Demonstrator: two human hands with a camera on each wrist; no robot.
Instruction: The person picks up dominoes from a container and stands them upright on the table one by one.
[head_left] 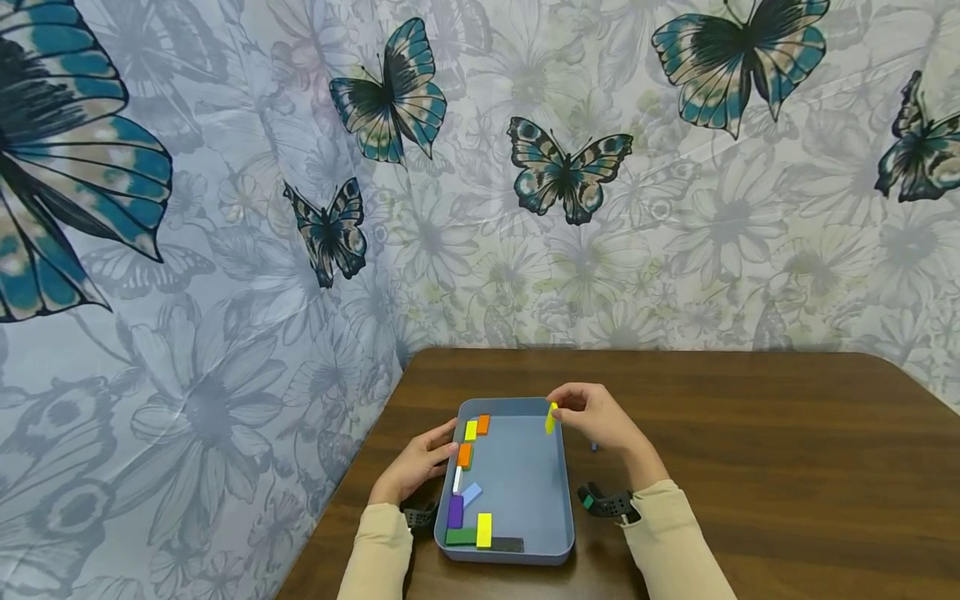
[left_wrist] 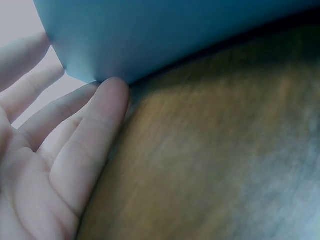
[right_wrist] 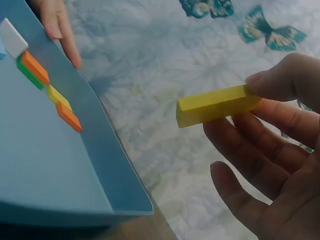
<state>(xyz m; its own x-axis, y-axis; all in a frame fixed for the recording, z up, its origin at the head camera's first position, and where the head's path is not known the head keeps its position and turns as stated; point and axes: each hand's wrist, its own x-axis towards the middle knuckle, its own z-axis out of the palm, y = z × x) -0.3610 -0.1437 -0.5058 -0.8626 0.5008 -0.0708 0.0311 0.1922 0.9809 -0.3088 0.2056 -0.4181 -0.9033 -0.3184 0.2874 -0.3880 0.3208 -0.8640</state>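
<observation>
1. Pinched a yellow block [right_wrist: 217, 107] between thumb and fingers of the right hand [head_left: 602, 421], at the far right corner of the blue tray [head_left: 517, 475].
2. Touched the tray's left wall with the left hand [head_left: 417, 467], with rather straight fingers.
3. Saw along this wall a white block [head_left: 457, 479] and a purple block [head_left: 455, 512], with a light-blue block [head_left: 472, 494] slanting beside them.
4. Noticed at the near end a green block [head_left: 461, 537], a second yellow block [head_left: 484, 530] and a dark block [head_left: 507, 545].

Noted below the grip: dark-brown, wood-grained table [head_left: 787, 467], rounded at the far corners. Pale light reflected off its surface. Observed beyond the grip: pale wall [head_left: 667, 292] printed with grey flowers [head_left: 726, 221] and teal-and-black butterflies [head_left: 567, 171]. Left of the grip: matching side wall [head_left: 247, 433], bluer in tone.
</observation>
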